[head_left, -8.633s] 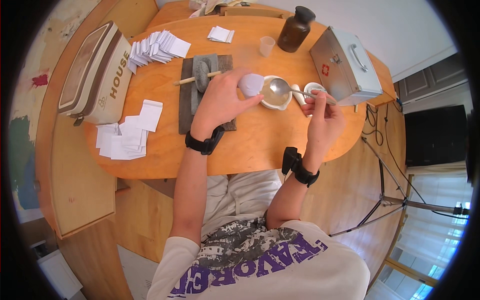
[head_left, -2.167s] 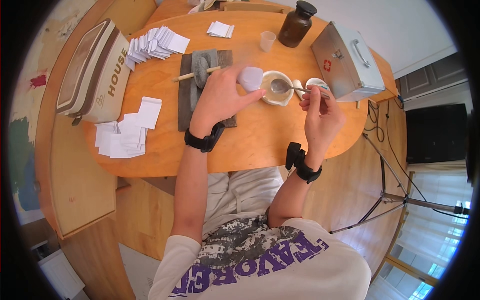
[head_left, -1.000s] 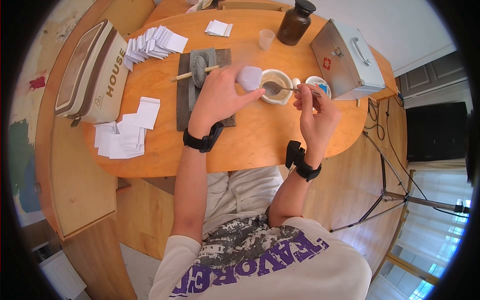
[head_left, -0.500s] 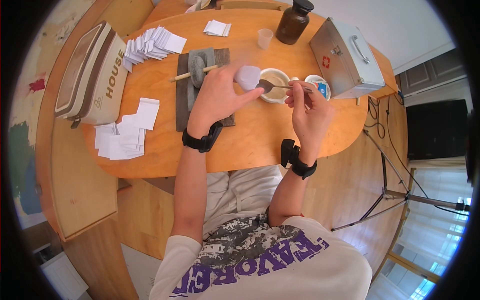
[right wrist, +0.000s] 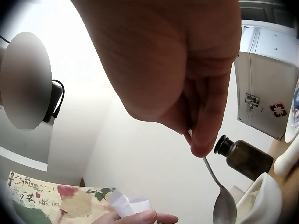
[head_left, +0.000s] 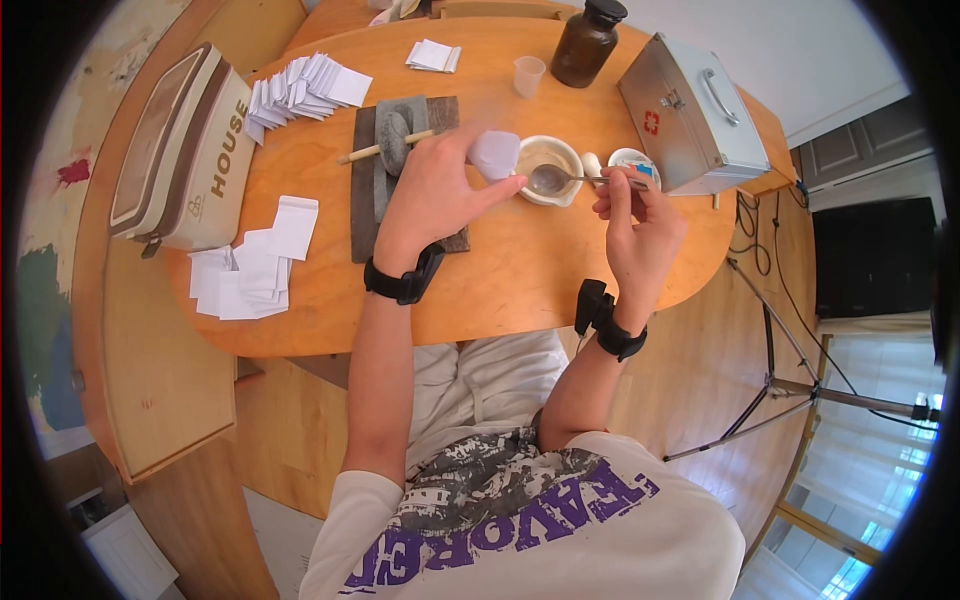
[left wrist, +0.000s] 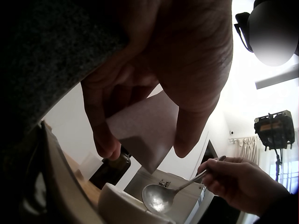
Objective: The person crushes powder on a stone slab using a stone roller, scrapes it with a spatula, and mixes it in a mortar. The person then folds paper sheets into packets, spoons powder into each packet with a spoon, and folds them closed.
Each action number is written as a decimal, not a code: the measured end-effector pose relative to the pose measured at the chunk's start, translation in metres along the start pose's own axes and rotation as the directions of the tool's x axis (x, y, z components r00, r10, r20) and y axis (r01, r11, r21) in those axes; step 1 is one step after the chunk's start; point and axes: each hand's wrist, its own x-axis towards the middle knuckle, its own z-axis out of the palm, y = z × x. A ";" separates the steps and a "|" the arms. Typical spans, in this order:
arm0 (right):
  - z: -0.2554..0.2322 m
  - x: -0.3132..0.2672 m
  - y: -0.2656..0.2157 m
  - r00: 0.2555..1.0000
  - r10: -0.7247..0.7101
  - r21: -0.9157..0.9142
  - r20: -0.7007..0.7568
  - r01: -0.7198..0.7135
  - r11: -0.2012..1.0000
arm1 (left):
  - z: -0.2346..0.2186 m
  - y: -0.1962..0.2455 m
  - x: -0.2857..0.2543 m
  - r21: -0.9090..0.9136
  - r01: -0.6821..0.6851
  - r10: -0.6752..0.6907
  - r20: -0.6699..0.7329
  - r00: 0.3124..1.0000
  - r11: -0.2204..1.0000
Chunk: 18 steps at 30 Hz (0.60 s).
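Observation:
My left hand point(head_left: 432, 200) holds a small white paper packet point(head_left: 494, 155) between thumb and fingers, just left of a white mortar point(head_left: 555, 201). In the left wrist view the packet point(left wrist: 152, 128) is spread between thumb and fingertips. My right hand point(head_left: 642, 235) pinches the handle of a metal spoon point(head_left: 548, 180). The spoon's bowl overlaps the mortar, where pale tan powder shows. From the right wrist view, the spoon point(right wrist: 225, 207) hangs beside the mortar's rim point(right wrist: 268, 200). A white pestle point(head_left: 591, 165) lies right of the mortar.
A grey stone wheel point(head_left: 393, 150) on a wooden rod stands left on a dark board point(head_left: 366, 215). White packets point(head_left: 262, 270) lie at left, more point(head_left: 310, 92) behind. At the back are a plastic cup point(head_left: 528, 78), brown bottle point(head_left: 588, 45) and metal case point(head_left: 690, 120).
Half a second ago the spoon reached left to the packet's mouth; now it is back right over the mortar, the right hand moving with it. The left hand has stayed nearly still.

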 end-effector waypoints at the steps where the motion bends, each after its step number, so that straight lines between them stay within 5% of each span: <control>1: 0.002 0.000 0.001 1.000 -0.006 -0.037 -0.025 0.005 0.999 | 0.000 0.000 0.000 0.002 0.000 0.000 -0.001 1.000 1.000; 18: 0.002 0.001 0.004 1.000 -0.005 -0.123 0.004 0.005 0.992 | -0.001 0.000 0.000 0.007 0.002 -0.002 0.007 1.000 1.000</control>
